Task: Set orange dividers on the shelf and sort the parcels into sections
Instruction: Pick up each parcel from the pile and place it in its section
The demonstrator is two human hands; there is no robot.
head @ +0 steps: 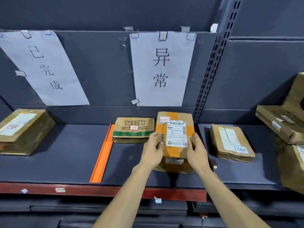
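A dark grey back panel [102, 66] rises behind the shelving. Right of it stands a slotted upright [212, 76]; below it runs a red front edge [98, 190], with possibly darker shelves beneath.

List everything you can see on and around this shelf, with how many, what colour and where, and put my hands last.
orange divider: one, orange, lying on the shelf left of centre, running front to back.
taped parcel: one, brown with orange tape and a white label, centre, held between both hands.
green-striped box: one, brown with a green band, beside the divider.
left parcel: one, brown, far left.
flat parcel: one, brown, right bay.
stacked parcels: several, brown, far right.
paper signs: two, white with black characters, taped to the back panel.
shelf: one, dark grey with a red front edge.
hands: left hand and right hand, gripping the taped parcel's sides.
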